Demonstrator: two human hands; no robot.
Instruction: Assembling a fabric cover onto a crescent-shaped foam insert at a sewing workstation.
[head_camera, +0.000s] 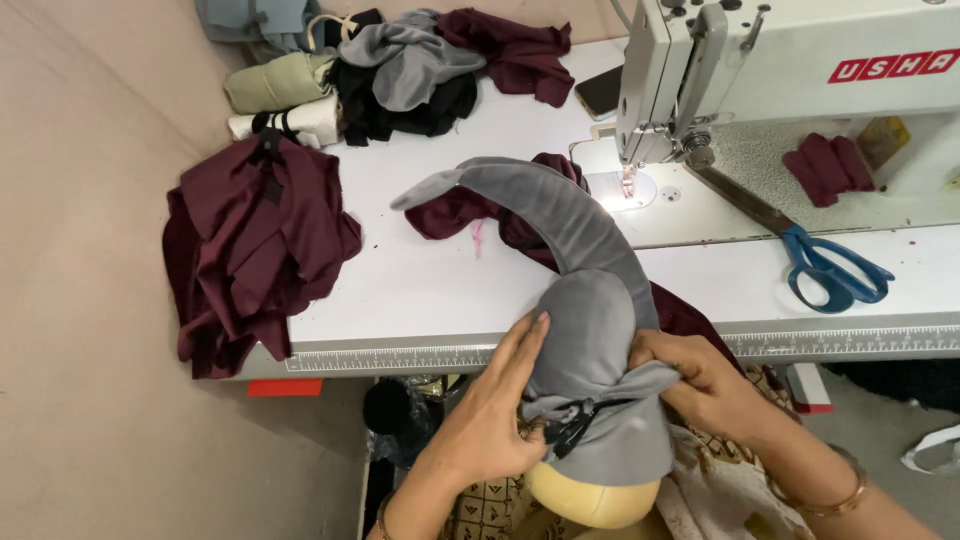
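Observation:
A grey fabric piece (590, 330) is pulled over a pale rounded form (592, 495) at the table's front edge. Its long grey tail (530, 195) curves up across the white table toward the left. Maroon cloth (460, 212) lies under the tail. My left hand (500, 400) presses flat against the left side of the grey fabric, near a black strap. My right hand (690, 375) pinches a fold of the grey fabric on the right side; a bangle sits on that wrist.
A white sewing machine (790, 70) stands at the back right, its needle lit. Blue-handled scissors (835, 270) lie right of it. A maroon garment pile (255, 245) hangs off the table's left edge. Grey, black, maroon and pale cloths (400, 70) are heaped at the back.

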